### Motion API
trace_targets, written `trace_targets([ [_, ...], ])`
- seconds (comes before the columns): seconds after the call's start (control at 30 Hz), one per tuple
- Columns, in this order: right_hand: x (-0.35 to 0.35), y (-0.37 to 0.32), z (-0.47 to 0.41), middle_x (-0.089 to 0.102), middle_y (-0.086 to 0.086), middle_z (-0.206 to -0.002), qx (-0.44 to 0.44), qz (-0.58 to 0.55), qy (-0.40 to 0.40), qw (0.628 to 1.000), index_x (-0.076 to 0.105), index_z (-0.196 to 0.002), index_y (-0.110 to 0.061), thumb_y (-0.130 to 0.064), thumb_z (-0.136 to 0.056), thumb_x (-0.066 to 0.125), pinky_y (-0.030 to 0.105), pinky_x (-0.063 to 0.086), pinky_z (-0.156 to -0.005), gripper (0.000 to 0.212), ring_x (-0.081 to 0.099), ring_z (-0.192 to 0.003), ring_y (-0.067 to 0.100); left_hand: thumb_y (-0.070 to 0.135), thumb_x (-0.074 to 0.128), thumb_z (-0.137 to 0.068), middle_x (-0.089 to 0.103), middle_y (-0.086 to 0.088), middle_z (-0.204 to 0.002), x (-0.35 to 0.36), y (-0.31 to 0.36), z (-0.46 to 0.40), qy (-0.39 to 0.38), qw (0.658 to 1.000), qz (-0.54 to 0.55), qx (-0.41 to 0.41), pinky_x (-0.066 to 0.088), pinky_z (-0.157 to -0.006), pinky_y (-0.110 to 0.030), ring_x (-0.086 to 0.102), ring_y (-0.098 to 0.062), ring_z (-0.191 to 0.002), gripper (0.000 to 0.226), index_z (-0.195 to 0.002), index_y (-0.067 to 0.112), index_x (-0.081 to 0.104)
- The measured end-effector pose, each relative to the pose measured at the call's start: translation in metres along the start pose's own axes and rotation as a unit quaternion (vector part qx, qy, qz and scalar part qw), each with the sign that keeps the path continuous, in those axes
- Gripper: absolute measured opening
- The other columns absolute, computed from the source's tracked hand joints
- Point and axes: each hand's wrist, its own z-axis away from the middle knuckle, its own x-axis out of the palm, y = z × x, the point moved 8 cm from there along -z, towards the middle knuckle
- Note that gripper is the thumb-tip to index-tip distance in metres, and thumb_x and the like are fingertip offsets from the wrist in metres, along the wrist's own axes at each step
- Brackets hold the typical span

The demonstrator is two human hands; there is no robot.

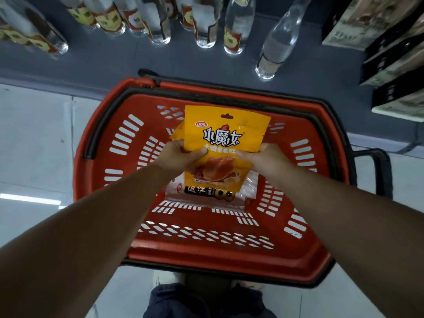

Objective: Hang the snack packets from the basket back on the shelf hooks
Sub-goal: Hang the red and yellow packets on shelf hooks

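Both hands hold yellow packets above the red basket [107, 157]: the left hand [177, 154] pinches the front yellow packet [226, 134] and another behind it, the right hand [263, 157] pinches its other edge. None is hung yet; no hooks show. At least 1 clear packet [206, 193] lies in the basket. The front reads "小魔女" under a small red logo. Bottles [238, 24] stand beyond.
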Motion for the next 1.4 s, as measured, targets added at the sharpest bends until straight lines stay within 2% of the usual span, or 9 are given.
trace_targets([
  [0.1, -0.017, -0.030, 0.027, 0.069, -0.002, -0.102, -0.021, -0.005, 0.011, 1.000, 0.067, -0.091, -0.025, -0.027, -0.084, 0.072, 0.036, 0.051, -0.090, 0.009, 0.066, -0.098, 0.019, 0.016, 0.064, -0.090, 0.072, -0.005, -0.097, -0.003, 0.037, 0.017, -0.034, 0.999, 0.018, 0.003, 0.057, -0.084, -0.033, 0.070, -0.019, -0.090, 0.009, -0.092, 0.009, 0.070],
  [0.37, -0.066, -0.137, 0.121, 0.075, 0.004, -0.095, -0.079, -0.033, 0.055, 0.995, 0.071, -0.076, -0.026, -0.028, -0.077, 0.078, 0.045, 0.055, -0.088, 0.008, 0.071, -0.087, 0.024, 0.024, 0.063, -0.090, 0.074, 0.003, -0.096, -0.032, 0.169, 0.092, -0.031, 0.998, -0.007, 0.056, 0.058, -0.069, -0.021, 0.072, -0.009, -0.082, 0.016, -0.098, 0.014, 0.073],
  [0.5, -0.096, -0.207, 0.191, 0.073, 0.013, -0.100, -0.119, -0.075, 0.066, 0.988, 0.069, -0.081, -0.019, -0.018, -0.081, 0.075, 0.040, 0.057, -0.085, 0.006, 0.071, -0.088, 0.028, 0.024, 0.067, -0.087, 0.075, -0.012, -0.094, -0.048, 0.245, 0.140, -0.022, 0.997, -0.006, 0.071, 0.059, -0.081, -0.042, 0.072, -0.030, -0.089, 0.017, -0.092, 0.009, 0.074],
  [0.6, -0.114, -0.258, 0.248, 0.074, 0.009, -0.096, -0.145, -0.080, 0.059, 0.984, 0.070, -0.082, -0.019, -0.019, -0.081, 0.074, 0.039, 0.056, -0.086, 0.004, 0.071, -0.088, 0.023, 0.029, 0.068, -0.086, 0.075, -0.013, -0.097, -0.065, 0.303, 0.183, -0.028, 0.996, -0.009, 0.085, 0.057, -0.086, -0.045, 0.072, -0.029, -0.091, 0.028, -0.097, 0.004, 0.072],
  [0.77, -0.148, -0.344, 0.355, 0.073, -0.001, -0.097, -0.185, -0.076, 0.047, 0.979, 0.071, -0.091, -0.019, -0.020, -0.084, 0.070, 0.017, 0.053, -0.067, 0.007, 0.069, -0.083, 0.009, 0.033, 0.060, -0.086, 0.075, -0.004, -0.104, -0.085, 0.415, 0.270, -0.105, 0.987, -0.022, 0.118, 0.054, -0.087, -0.033, 0.071, -0.021, -0.099, 0.033, -0.104, 0.009, 0.073],
  [0.9, -0.175, -0.414, 0.444, 0.072, -0.006, -0.093, -0.234, -0.083, 0.059, 0.967, 0.070, -0.096, -0.016, -0.018, -0.087, 0.067, 0.007, 0.048, -0.051, 0.010, 0.069, -0.069, -0.002, 0.025, 0.055, -0.090, 0.075, -0.005, -0.101, -0.100, 0.515, 0.345, -0.134, 0.976, -0.045, 0.166, 0.057, -0.069, -0.020, 0.073, -0.015, -0.090, 0.031, -0.105, 0.002, 0.070],
  [1.17, -0.222, -0.532, 0.599, 0.074, 0.000, -0.087, -0.340, -0.080, 0.121, 0.929, 0.070, -0.096, -0.013, -0.018, -0.090, 0.063, 0.013, 0.051, -0.051, 0.010, 0.070, -0.063, 0.003, 0.029, 0.052, -0.094, 0.075, -0.008, -0.102, -0.126, 0.676, 0.461, -0.130, 0.943, -0.117, 0.284, 0.056, -0.089, -0.038, 0.071, -0.023, -0.096, 0.032, -0.103, 0.004, 0.068],
  [1.27, -0.240, -0.560, 0.641, 0.075, 0.004, -0.089, -0.366, -0.064, 0.157, 0.915, 0.070, -0.094, -0.015, -0.022, -0.090, 0.064, 0.026, 0.058, -0.062, 0.010, 0.072, -0.072, 0.013, 0.026, 0.049, -0.097, 0.077, -0.002, -0.091, -0.126, 0.716, 0.494, -0.121, 0.928, -0.131, 0.328, 0.058, -0.075, -0.025, 0.073, -0.014, -0.086, 0.026, -0.095, 0.008, 0.069],
  [1.4, -0.257, -0.587, 0.693, 0.074, 0.006, -0.092, -0.397, -0.058, 0.196, 0.895, 0.070, -0.089, -0.017, -0.022, -0.088, 0.066, 0.025, 0.056, -0.062, 0.007, 0.071, -0.079, 0.017, 0.025, 0.049, -0.097, 0.076, -0.010, -0.096, -0.127, 0.755, 0.531, -0.110, 0.911, -0.142, 0.371, 0.059, -0.076, -0.033, 0.073, -0.021, -0.086, 0.029, -0.101, 0.002, 0.066],
])
